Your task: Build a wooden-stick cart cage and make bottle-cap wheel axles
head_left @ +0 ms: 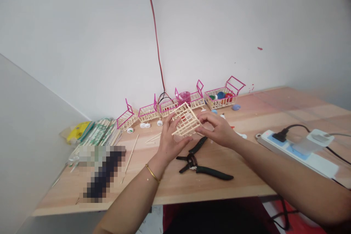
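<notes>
A small openwork basket of pale wooden sticks is raised above the table, tilted, between both hands. My left hand holds its left side, with fingers behind it and the thumb stretched out below. At the right edge, my right hand pinches the sticks between thumb and fingers. Under the hands lies a pair of dark-handled pliers with its handles spread. Several thin loose sticks rest left of my left hand, and one longer stick lies farther left.
Along the wall stand several small stick carts with magenta trim; one cart contains paint pots. Packs of sticks lie at the left, behind a blurred dark object. A power strip with cables occupies the right side.
</notes>
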`<state>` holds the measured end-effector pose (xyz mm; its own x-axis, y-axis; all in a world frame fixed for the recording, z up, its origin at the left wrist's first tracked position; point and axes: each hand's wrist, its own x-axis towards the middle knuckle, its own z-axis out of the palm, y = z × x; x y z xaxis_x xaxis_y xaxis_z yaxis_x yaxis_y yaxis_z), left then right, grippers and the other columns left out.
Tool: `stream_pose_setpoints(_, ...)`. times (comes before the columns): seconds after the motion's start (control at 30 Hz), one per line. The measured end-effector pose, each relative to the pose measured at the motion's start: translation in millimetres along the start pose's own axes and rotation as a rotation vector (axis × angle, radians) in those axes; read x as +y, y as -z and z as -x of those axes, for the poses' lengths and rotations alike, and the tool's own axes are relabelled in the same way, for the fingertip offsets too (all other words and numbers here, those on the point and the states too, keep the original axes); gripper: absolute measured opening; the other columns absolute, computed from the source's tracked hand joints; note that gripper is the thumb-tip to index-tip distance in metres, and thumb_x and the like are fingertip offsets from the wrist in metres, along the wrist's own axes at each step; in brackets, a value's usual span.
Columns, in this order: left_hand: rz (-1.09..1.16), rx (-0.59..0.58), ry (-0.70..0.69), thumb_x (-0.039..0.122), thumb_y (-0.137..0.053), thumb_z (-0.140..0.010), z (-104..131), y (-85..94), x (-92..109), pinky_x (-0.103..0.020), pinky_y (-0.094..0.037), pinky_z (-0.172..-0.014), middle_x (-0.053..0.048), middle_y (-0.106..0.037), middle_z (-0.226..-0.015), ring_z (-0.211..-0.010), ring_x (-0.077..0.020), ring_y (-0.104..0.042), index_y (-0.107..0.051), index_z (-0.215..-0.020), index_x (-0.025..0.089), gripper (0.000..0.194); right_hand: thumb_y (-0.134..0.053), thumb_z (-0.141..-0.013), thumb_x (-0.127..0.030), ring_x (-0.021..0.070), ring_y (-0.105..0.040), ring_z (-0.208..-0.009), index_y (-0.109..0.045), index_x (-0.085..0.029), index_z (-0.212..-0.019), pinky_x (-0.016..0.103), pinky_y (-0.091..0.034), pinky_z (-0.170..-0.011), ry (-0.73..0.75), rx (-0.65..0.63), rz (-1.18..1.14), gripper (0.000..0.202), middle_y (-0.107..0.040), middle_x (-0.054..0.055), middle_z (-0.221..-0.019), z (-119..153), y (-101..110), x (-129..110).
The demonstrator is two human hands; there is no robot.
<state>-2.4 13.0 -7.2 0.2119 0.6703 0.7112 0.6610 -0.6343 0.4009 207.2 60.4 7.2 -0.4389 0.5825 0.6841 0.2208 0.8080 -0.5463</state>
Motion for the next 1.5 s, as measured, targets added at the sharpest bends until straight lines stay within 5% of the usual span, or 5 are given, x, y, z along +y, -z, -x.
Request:
stream_pose_setpoints(0.3,0.066,-0.034,0.016,0.041,-0.076,-0.068,3.5,-3.1,-5.9,-0.051,-0.035,-0.105,-0.015,-0.045,-0.134,-0.127,-0.0296,-0.042,-0.046,-0.128,0.02,0.07,-0.058,-0.086,-0.038,0.0169,-0.057,-0.078,-0.056,-0.021,-0.09,0.032,-0.049,-0.072,-0.145,0.004,-0.195,0.017,-0.059,0.004,-0.086,3.4,-1.6,6.9)
stream_pose_setpoints(0.43,0.419,-0.032,0.251,0.039,-0.071,-0.074,0.8,-4.6,-4.8,-0.047,-0.039,-0.103,-0.013,-0.055,-0.127,-0.12,-0.0274,-0.051,-0.05,-0.124,0.019,0.058,-0.058,-0.086,-0.038,0.0175,-0.059,-0.079,-0.052,-0.021,-0.112,0.033,-0.05,-0.073,-0.179,0.0,-0.256,0.031,-0.059,0.004,-0.088,4.6,-2.0,6.0)
stream_pose_setpoints(0.73,1.064,0.031,0.569,0.051,-0.056,-0.083,2.3,-14.6,-14.7,-0.045,-0.047,-0.095,-0.013,-0.06,-0.12,-0.111,-0.0252,-0.059,-0.054,-0.119,0.017,0.049,-0.064,-0.081,-0.034,0.0243,-0.054,-0.097,-0.05,-0.023,-0.121,0.04,-0.05,-0.078,-0.056,0.011,0.095,0.044,-0.057,0.011,-0.112,1.0,-1.6,8.4)
stream_pose_setpoints(1.1,1.113,-0.009,0.616,0.033,-0.074,-0.073,0.6,-14.6,-8.7,-0.045,-0.047,-0.096,-0.011,-0.061,-0.118,-0.108,-0.0249,-0.06,-0.054,-0.116,0.017,0.05,-0.063,-0.083,-0.032,0.0195,-0.059,-0.081,-0.051,-0.023,-0.117,0.038,-0.053,-0.075,-0.03,0.089,0.091,0.037,-0.058,0.01,-0.108,4.3,-5.1,6.8)
stream_pose_setpoints(1.5,1.204,0.024,0.681,0.034,-0.072,-0.074,1.5,-15.8,-15.2,-0.044,-0.051,-0.088,-0.011,-0.065,-0.112,-0.1,-0.0239,-0.064,-0.056,-0.111,0.017,0.044,-0.059,-0.086,-0.032,0.0208,-0.061,-0.083,-0.054,-0.023,-0.108,0.039,-0.052,-0.075,0.064,0.094,0.104,0.024,-0.061,0.009,-0.1,3.8,-2.2,1.0)
